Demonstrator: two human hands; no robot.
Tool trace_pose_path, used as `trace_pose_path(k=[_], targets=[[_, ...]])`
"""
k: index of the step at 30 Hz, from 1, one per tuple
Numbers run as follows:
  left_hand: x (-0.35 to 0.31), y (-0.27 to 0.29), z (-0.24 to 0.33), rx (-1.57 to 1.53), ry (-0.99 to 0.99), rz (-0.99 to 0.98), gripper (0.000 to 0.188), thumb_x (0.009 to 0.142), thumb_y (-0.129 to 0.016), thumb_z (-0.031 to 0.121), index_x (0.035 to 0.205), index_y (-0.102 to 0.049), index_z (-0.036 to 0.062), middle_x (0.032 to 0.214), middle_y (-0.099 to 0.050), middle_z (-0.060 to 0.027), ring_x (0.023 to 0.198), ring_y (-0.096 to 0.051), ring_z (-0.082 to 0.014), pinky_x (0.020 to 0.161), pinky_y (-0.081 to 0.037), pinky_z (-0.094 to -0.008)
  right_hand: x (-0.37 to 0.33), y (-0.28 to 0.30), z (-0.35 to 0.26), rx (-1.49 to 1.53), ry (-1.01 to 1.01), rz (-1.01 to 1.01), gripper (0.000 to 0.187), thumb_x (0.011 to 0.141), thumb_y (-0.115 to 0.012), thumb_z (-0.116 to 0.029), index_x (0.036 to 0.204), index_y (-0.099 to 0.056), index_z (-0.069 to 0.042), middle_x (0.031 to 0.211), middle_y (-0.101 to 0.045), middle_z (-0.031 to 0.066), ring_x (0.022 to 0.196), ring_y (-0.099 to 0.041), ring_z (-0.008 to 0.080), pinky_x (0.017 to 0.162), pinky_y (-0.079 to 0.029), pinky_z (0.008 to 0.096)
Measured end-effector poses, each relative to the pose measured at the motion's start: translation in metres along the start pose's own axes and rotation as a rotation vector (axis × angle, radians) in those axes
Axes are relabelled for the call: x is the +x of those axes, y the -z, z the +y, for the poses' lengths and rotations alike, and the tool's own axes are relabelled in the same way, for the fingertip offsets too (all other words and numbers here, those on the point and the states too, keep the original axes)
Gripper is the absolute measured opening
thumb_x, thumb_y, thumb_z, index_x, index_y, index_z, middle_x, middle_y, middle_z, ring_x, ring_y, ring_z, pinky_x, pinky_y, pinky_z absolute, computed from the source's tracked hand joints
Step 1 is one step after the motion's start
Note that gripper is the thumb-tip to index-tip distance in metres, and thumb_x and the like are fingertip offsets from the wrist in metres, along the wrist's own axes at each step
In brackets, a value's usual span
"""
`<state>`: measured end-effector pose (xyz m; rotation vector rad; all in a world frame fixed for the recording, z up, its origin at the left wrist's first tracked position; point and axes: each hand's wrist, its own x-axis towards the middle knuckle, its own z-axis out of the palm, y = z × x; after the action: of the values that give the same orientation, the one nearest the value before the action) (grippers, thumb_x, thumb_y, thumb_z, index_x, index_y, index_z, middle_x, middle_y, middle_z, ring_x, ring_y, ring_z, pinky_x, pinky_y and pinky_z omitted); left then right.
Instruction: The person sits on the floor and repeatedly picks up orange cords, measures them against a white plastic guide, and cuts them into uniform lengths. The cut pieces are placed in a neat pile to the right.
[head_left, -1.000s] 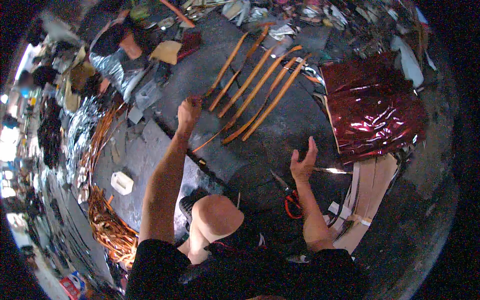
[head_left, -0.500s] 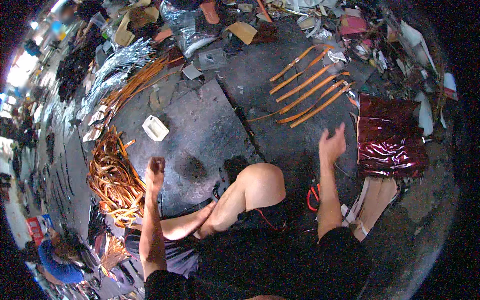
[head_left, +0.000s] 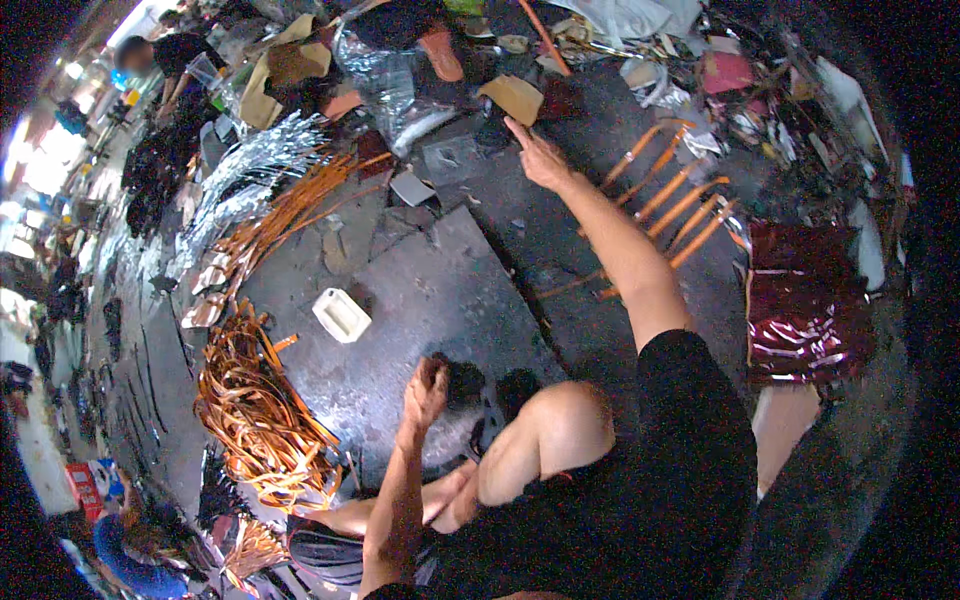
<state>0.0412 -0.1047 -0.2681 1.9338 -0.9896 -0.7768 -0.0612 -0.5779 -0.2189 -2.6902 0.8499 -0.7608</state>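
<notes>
Right hand (head_left: 543, 163) is being moved, outstretched, past orange strips (head_left: 666, 191), spaced likely against tangling; left hand (head_left: 425, 396) curled, grip unclear.

Can't read any lettering from here; flat-sided red rectangular pack (head_left: 85, 490) at far left bears pale marks, too small and blurred to make out

The right forearm (head_left: 640, 265) hides parts of several orange strips (head_left: 690, 208). Whether the curled left hand (head_left: 425, 393) holds anything is hard to tell. The dark rim cuts off a person in blue (head_left: 140, 555) at lower left; another person's head (head_left: 134, 56), upper left, is blurred.
</notes>
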Motion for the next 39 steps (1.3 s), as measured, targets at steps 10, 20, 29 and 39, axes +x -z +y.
trace_pose_path(k=[10,20,29,39], targets=[[0.006,0.001,0.026,-0.078,0.059,-0.038,0.026,0.089,-0.054,0.023,0.100,-0.054,-0.0015,0.087,-0.061,-0.0138,0.079,-0.058,-0.0192,0.074,-0.048,-0.0344,0.044,-0.015,0.047,-0.351,-0.241,-0.156,0.061,0.082,-0.048,0.003,0.139,-0.033,-0.011,0.123,-0.053,0.0230,0.104,-0.057,0.0413,0.089,-0.048,0.0483],[0.005,0.011,0.031,-0.140,0.218,-0.095,0.026,0.087,-0.058,0.022,0.096,-0.055,-0.0022,0.081,-0.061,-0.0101,0.076,-0.056,-0.0164,0.072,-0.048,-0.0321,0.070,0.091,-0.144,0.679,0.310,-0.920,0.060,0.079,-0.065,-0.011,0.132,-0.039,0.000,0.083,-0.064,0.0066,0.075,-0.062,0.0141,0.066,-0.052,0.0302],[0.003,0.001,-0.003,-0.090,0.006,-0.013,0.028,0.086,-0.062,0.023,0.098,-0.057,-0.0014,0.083,-0.063,-0.0140,0.077,-0.059,-0.0220,0.073,-0.048,-0.0342,0.067,0.130,-0.178,0.984,-0.084,0.219,0.073,0.084,-0.062,-0.010,0.144,-0.020,-0.006,0.102,-0.054,0.0090,0.079,-0.059,0.0173,0.070,-0.053,0.0340],[0.009,0.006,-0.019,-0.232,-0.026,-0.071,0.025,0.090,-0.058,0.023,0.098,-0.062,-0.0006,0.091,-0.068,-0.0123,0.086,-0.062,-0.0169,0.079,-0.049,-0.0318,-0.204,0.137,-0.263,0.325,-0.056,-0.911,0.080,0.083,-0.065,-0.040,0.144,-0.029,-0.003,0.134,-0.047,0.0252,0.123,-0.048,0.0374,0.104,-0.039,0.0404]])
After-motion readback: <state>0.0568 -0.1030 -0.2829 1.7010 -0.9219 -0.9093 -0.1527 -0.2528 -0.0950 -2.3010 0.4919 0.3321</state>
